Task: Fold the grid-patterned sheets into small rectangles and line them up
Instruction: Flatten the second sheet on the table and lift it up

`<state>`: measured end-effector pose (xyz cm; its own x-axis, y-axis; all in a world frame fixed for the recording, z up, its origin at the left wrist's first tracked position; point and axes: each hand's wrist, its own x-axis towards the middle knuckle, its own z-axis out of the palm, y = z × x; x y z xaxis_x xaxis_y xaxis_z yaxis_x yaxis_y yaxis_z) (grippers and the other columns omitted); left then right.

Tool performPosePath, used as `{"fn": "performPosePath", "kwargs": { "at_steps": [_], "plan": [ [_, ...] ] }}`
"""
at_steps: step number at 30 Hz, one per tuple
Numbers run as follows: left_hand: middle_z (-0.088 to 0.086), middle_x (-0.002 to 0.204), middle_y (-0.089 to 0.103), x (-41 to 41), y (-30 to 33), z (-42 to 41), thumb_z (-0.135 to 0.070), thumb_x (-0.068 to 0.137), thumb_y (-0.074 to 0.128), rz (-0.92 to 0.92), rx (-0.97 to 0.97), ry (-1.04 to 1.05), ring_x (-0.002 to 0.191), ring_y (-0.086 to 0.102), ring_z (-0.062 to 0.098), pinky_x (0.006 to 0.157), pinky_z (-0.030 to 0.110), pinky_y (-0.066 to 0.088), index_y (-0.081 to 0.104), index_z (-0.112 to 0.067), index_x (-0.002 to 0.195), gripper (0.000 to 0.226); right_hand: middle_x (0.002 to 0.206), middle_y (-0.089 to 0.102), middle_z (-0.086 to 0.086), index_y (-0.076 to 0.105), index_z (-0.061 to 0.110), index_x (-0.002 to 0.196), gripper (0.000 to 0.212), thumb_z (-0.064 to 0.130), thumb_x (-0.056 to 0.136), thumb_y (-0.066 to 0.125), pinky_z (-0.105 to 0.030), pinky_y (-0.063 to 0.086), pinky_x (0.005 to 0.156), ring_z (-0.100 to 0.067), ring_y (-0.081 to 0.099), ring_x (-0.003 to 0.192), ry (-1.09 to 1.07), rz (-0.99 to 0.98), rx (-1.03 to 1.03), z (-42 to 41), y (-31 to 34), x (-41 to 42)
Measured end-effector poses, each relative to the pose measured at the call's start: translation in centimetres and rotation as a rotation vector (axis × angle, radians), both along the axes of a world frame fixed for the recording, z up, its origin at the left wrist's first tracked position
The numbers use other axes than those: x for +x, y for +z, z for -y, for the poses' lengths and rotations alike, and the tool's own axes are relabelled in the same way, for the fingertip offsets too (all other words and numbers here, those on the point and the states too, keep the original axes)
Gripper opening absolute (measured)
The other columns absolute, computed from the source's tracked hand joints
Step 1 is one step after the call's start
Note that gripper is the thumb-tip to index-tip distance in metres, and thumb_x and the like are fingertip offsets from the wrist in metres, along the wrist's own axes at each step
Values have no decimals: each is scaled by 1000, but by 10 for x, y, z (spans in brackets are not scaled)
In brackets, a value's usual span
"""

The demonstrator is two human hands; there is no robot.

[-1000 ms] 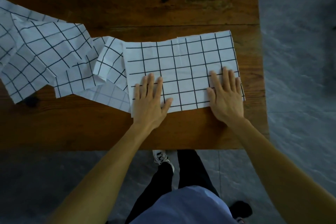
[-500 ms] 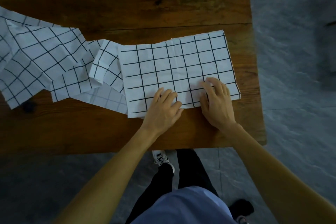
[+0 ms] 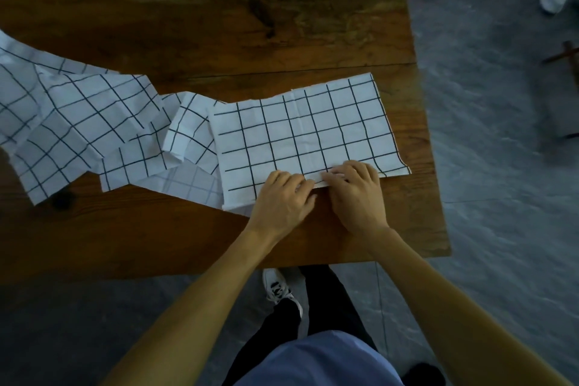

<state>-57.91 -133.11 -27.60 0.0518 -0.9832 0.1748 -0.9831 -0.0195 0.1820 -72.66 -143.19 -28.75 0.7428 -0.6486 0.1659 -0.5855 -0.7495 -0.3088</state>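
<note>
the grid-patterned sheet (image 3: pixel 307 135) under work lay flat on the right part of the wooden table (image 3: pixel 219 25), its near edge close to the table's front edge. it appeared already folded at least once, forming a wide rectangle. to its left, a heap of unfolded grid sheets (image 3: pixel 81 125) lay crumpled and overlapping, one corner tucked under the working sheet.

both hands were at the near edge of the working sheet, close together near its middle. the left hand (image 3: pixel 282 197) had its fingers curled onto the edge; the right hand (image 3: pixel 357 194) had its fingertips bent over a narrow lifted strip of the edge. the right hand appeared pinched on that edge. whether the left was pinching or only pressing could not be told.

judgement: the step in hand was taking up the near edge to start another fold. no finished rectangles were visible, so the task stood early. the next move called for a firm hold on all layers and carrying the near edge up to meet the far edge squarely, grid lines matched, then pressing the crease flat.
</note>
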Motion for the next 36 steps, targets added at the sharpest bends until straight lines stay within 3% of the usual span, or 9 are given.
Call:
{"fn": "performPosePath", "kwargs": {
  "at_steps": [5,9,12,15,19,24,27,30,36],
  "plan": [
    [8,78,64,4,7,-1,-8,86,65,-31,-26,62,63,60,22,55,29,46,67,-6,89,4,100,68,-2,72,18,101,21,18,85,59,-45,42,93,-25,57,102,-22,17,-20,-2,15,6],
    [5,75,58,-4,26,5,-16,93,45,-78,-56,114,46,50,15,40,21,28,63,-8,84,21,93,69,-4,73,17,98,23,11,77,75,-43,45,86,-26,62,89,-79,23,2,-9,29,7],
    [4,80,60,-20,38,1,-26,93,40,-195,-31,140,44,50,16,38,21,33,60,-11,86,26,95,70,-6,73,15,102,26,9,77,75,-43,47,85,-28,66,87,-173,35,38,-6,41,7],
    [-2,76,58,-34,58,-4,-41,95,37,-421,14,184,54,53,12,46,24,44,59,-15,84,35,97,72,-3,73,15,104,26,7,82,61,-40,43,92,-23,66,89,-214,118,76,0,60,9],
    [-11,65,49,-17,87,2,-35,99,37,-714,-78,379,58,47,2,53,15,32,53,-20,77,31,100,72,0,74,17,99,37,-9,74,66,-47,37,105,-19,64,98,-169,199,91,17,94,7],
    [-3,112,60,29,106,25,-30,98,46,-794,-59,592,92,51,4,69,14,36,57,-19,116,24,112,67,-1,76,22,96,39,-10,74,69,-53,34,107,-23,53,122,-129,283,92,29,144,1],
    [1,122,54,42,107,37,-38,98,43,-881,133,679,102,50,12,82,26,42,46,-16,132,40,115,65,-2,77,22,94,36,-10,81,64,-51,41,102,-20,46,127,-147,367,160,26,168,-4],
    [-1,98,53,29,117,38,-41,102,31,-1181,357,717,92,55,16,85,34,39,51,-14,117,36,116,66,-2,76,25,91,35,-8,82,66,-47,47,98,-23,51,126,-182,394,196,22,185,-11],
    [17,132,53,2,94,25,-67,88,41,-1772,778,642,123,46,33,111,52,21,25,-15,147,81,118,64,1,67,44,88,50,-5,81,71,-14,42,97,-16,51,127,-208,607,359,19,198,-33]
  ]
}}
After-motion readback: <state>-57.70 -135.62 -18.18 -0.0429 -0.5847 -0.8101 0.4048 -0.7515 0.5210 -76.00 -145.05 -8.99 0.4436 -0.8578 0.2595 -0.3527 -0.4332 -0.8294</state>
